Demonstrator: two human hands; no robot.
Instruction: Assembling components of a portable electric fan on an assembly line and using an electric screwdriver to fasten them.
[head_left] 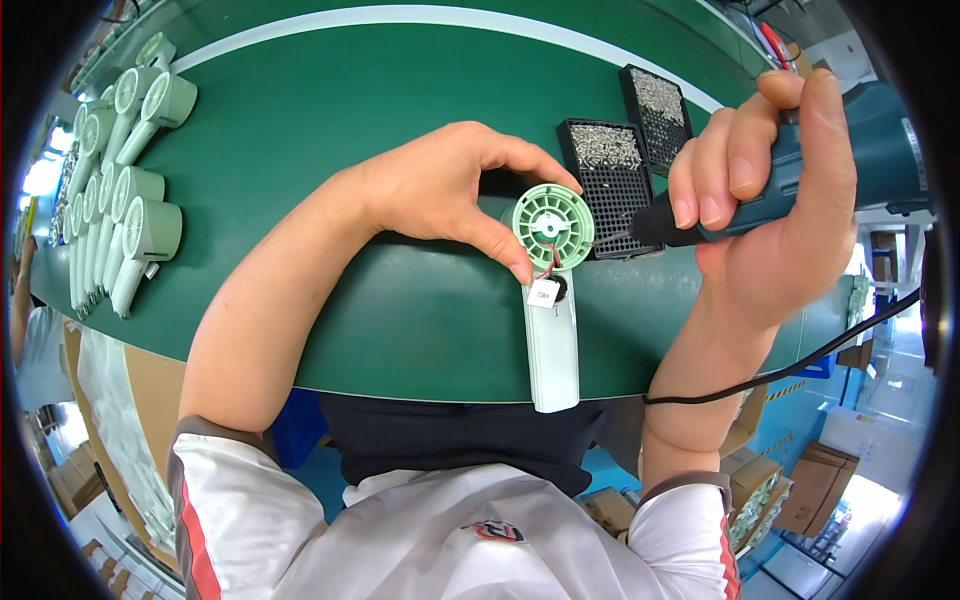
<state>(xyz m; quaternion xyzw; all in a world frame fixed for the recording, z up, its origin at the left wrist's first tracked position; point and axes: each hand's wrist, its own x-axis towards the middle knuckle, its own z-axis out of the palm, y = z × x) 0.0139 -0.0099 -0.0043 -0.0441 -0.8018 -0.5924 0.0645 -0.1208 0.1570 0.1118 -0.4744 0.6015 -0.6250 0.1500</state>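
Nearest the lens, the right hand (790, 190) was wrapped tight around a teal electric screwdriver (800, 170), its black tip aimed at the work. The left hand (450, 190) pinched the round head of a pale green handheld fan body (552, 300) that lay flat on the green tabletop (380, 310), handle overhanging the near edge. Just beyond sat two black screw trays (610, 185). Far left, finished fan bodies (125, 200) were lined up.
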